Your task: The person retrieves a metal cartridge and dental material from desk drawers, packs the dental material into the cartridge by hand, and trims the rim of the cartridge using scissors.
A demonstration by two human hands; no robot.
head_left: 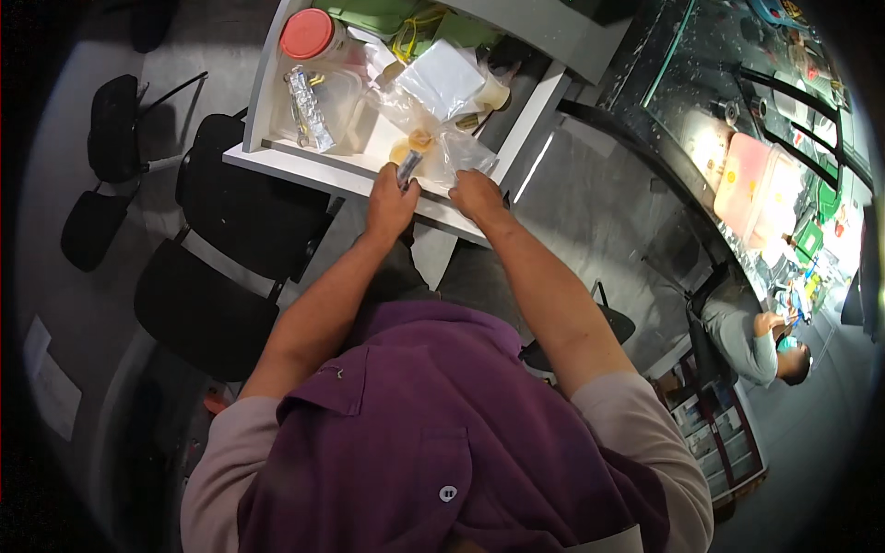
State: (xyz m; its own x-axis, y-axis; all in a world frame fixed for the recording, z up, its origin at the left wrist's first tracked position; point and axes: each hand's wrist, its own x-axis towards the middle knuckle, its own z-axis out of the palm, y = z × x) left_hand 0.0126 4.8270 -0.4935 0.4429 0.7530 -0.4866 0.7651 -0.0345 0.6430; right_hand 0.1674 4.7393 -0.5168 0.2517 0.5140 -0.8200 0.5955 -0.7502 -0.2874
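My left hand [392, 200] is closed round a narrow silvery object [409, 169] inside the front of a white drawer [258, 158]. My right hand [477, 195] has curled fingers at the lower edge of a crumpled clear plastic bag [468, 150], near the drawer's front; whether it grips the bag is unclear. Between and beyond them lie a small orange-brown item [420, 140], white packets [436, 74] and a yellow strap [406, 39]. At the drawer's left are a red-lidded tub [306, 34] and a clear container [341, 92] with a foil-wrapped strip [312, 111].
Black chairs [207, 304] stand at left below the drawer. At right, a dark-edged bench [659, 97] holds a pink bin [751, 184], green items [809, 238] and other clutter. A co-worker [742, 332] in a grey top and face mask sits there, hands on the bench.
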